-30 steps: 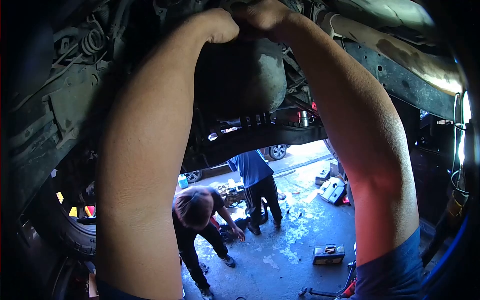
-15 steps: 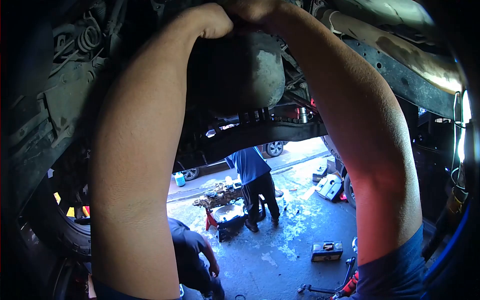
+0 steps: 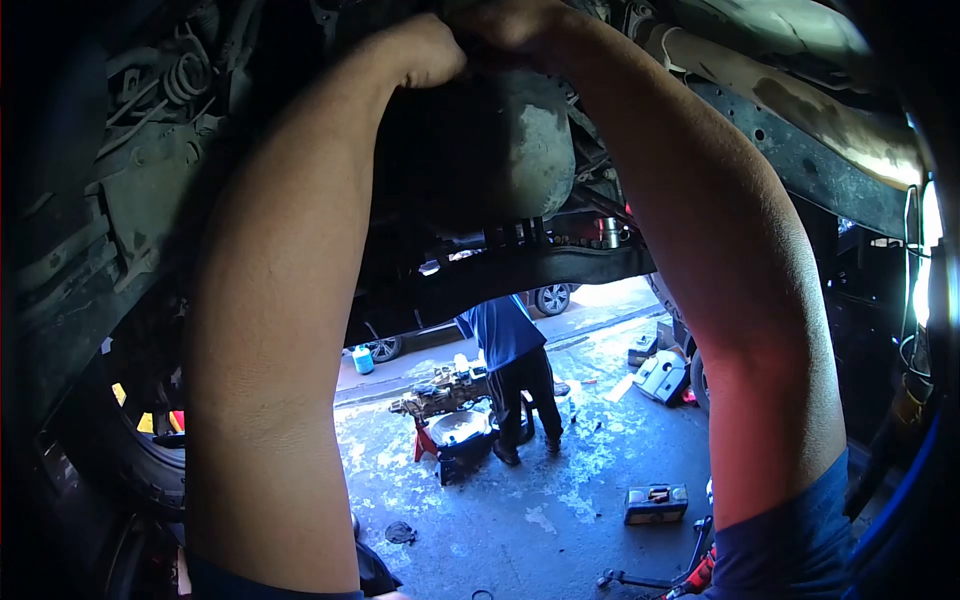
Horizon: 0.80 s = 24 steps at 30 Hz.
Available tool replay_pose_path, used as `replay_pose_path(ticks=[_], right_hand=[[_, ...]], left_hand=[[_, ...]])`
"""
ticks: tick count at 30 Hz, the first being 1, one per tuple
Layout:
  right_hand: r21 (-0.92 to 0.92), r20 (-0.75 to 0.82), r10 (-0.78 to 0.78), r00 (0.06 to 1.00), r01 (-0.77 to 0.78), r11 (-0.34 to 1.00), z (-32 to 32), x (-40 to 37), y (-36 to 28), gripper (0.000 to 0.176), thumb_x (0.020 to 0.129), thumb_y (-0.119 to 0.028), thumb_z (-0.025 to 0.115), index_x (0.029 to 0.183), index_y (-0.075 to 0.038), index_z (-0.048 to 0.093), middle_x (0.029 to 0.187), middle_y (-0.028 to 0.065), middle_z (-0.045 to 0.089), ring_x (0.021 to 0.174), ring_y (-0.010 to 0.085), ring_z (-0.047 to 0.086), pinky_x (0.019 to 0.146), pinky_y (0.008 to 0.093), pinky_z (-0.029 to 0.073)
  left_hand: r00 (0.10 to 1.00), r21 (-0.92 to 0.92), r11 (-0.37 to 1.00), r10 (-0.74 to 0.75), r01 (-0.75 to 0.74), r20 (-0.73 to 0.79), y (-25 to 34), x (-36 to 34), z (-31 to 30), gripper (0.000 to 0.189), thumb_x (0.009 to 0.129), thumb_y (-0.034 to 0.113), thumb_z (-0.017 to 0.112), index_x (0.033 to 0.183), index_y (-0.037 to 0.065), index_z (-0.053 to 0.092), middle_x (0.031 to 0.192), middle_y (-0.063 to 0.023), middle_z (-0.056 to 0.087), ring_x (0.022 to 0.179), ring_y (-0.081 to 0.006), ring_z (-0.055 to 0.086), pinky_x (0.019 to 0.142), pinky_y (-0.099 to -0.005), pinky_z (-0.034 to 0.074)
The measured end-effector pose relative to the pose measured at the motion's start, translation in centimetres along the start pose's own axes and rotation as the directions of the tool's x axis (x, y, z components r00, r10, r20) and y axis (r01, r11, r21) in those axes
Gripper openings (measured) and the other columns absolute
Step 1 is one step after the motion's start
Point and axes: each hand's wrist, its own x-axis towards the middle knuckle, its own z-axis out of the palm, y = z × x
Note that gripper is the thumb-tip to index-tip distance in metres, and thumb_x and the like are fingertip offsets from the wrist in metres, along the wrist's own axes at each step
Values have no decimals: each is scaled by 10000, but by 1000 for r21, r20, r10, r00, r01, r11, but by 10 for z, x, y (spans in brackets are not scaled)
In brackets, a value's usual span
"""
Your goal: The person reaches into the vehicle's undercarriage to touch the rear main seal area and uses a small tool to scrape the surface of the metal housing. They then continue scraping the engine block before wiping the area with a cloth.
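Both my arms reach overhead to the underside of a vehicle. My left hand is closed in a curled grip at the top, its fingertips turned away into shadow. Close beside it, my right hand is curled too, partly cut off by the upper edge. What they grip is too dark to make out. Just below the hands hangs a large rounded dark metal housing, with a lit grey patch on its right side. A dark crossmember runs across beneath it.
A long pipe and frame rail run along the right, near a bright lamp. Beyond, a person in blue stands by a greasy mechanical assembly. A toolbox and red jack are on the floor.
The second person at lower left has dropped mostly out of view, uncovering a dark round thing on the floor. My hands stay almost in place; the view has shifted slightly.
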Motion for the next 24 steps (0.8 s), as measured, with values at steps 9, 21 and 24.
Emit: replay_pose_path(ticks=[9,21,24], right_hand=[[541,112,222,969,-247,804,-36,-12,19,271,950,-167,653,1025,87,708,896,198,725,721,297,720,604,394,610],[434,116,218,969,-247,866,-22,-20,29,455,955,-383,697,1155,26,680,1022,132,725,818,184,702,742,322,596],[294,171,258,951,-299,908,-23,-23,15,461,938,-391,719,1129,27,686,963,125,721,768,171,692,687,295,577]], left_hand=[[997,2,998,-59,59,40,19,-6,-10,376,838,179,693,1162,-11,715,1185,-204,708,1115,-328,675,949,-429,524],[997,-115,992,-40,48,73,6,4,-1,322,776,112,668,1036,-73,716,1035,-238,727,987,-330,710,854,-422,548],[999,-147,988,-37,36,0,5,-1,0,339,770,125,675,1042,-73,715,1033,-243,725,991,-326,710,861,-419,548]])
